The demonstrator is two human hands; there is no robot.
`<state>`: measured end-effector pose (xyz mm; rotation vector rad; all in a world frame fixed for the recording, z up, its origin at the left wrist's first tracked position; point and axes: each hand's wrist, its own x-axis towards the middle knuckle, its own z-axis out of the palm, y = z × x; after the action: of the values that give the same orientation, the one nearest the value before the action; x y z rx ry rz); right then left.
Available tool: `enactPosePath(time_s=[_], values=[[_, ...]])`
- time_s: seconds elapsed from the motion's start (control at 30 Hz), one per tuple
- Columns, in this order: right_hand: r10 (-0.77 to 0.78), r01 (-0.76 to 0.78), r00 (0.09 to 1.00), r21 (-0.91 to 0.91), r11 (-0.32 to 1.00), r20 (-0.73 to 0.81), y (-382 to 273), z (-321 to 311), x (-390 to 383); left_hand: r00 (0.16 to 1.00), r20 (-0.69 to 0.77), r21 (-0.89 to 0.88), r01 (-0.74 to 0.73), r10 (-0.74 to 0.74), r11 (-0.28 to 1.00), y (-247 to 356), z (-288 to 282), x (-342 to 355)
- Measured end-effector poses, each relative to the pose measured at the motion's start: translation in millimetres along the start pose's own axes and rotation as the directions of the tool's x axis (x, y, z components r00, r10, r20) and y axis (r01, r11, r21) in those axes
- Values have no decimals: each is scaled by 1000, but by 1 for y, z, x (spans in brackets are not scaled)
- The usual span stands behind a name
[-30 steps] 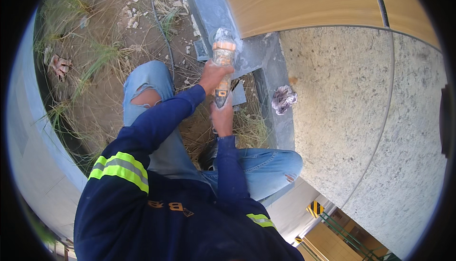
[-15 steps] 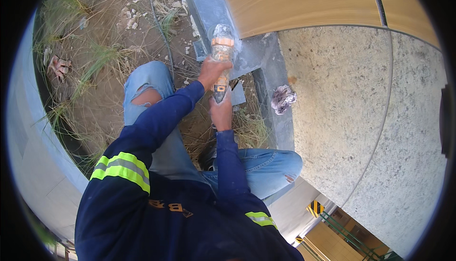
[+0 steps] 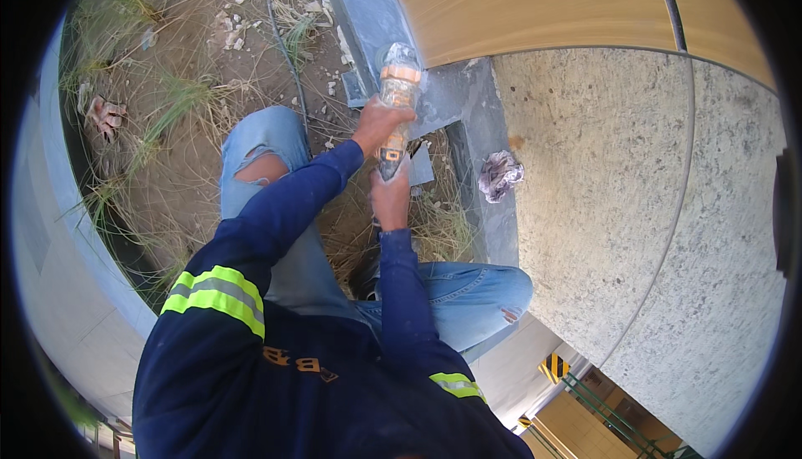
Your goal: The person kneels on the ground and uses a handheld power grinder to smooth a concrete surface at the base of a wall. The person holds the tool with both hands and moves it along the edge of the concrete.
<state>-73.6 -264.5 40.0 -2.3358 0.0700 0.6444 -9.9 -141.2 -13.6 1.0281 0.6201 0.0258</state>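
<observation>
Both hands hold a dusty orange-and-grey angle grinder (image 3: 401,77). My left hand (image 3: 383,125) is wrapped round the middle of its body. Closer to me, my right hand (image 3: 390,196) grips its rear end. The grinder's head lies over the grey stone slab (image 3: 444,91), near the slab's inner corner. Pale dust blurs the surface around the head, and the disc is mostly hidden. A small loose grey tile piece (image 3: 421,164) lies just right of my hands.
A crumpled cloth or paper (image 3: 500,177) sits on the stone border beside a rough concrete surface (image 3: 601,192). A cable (image 3: 687,133) crosses that concrete. Dry grass, rubble and another cable (image 3: 286,50) lie on the soil at left. A tan panel (image 3: 543,4) stands beyond.
The grinder's head has shifted slightly to the right over the slab, my left hand moving with it. Both hands keep their grip.
</observation>
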Motion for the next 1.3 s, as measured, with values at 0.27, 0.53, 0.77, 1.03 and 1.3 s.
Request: enactPosePath(time_s=[0.27, 0.53, 0.77, 1.03, 1.3], values=[[70, -66, 997, 132, 989, -25, 4, 2, -29, 999, 48, 80, 3, -7, 997, -4, 11, -16], [-21, 19, 999, 48, 999, 41, -7, 6, 14, 1000, -4, -74, 28, -28, 997, 18, -9, 15], [8, -5, 999, 61, 998, -41, 12, 18, -17, 1000, 10, 17, -4, 4, 1000, 5, -1, -9], [-65, 64, 998, 45, 997, 28, -21, 7, 13, 999, 6, -157, 46, -45, 987, 29, -19, 15], [253, -254, 967, 150, 955, 28, 2, -24, -69, 992, 73, 37, 97, -99, 995, -28, 26, -54]])
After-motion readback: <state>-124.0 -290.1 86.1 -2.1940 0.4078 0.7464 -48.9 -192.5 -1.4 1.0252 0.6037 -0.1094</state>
